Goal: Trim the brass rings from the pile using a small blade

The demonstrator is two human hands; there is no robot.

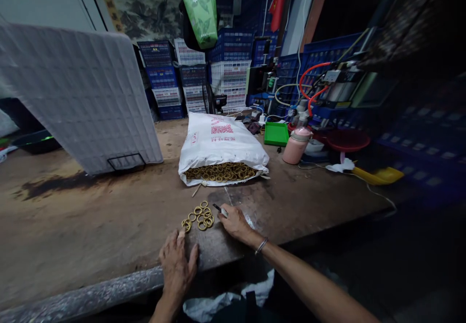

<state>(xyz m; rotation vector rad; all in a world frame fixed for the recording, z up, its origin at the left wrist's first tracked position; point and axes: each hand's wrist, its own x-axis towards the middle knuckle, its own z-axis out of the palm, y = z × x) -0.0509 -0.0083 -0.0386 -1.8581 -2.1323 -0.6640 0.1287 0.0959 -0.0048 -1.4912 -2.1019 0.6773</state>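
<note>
A small pile of brass rings (198,216) lies on the worn wooden table (91,216) near its front edge. My left hand (177,264) rests flat on the table edge just below the rings, fingers stretched out. My right hand (235,222) sits to the right of the rings, fingers closed round a small dark and white tool (220,209) whose tip points toward the pile. Behind them a white sack (222,143) lies on its side, its open mouth full of the same brass rings (220,172).
A grey quilted panel (76,94) leans at the left. A pink bottle (296,143), green tray (276,133), red dish (345,139) and yellow scoop (378,175) stand at the right. Stacked blue and white crates (204,77) fill the back. A green bag (201,9) hangs overhead.
</note>
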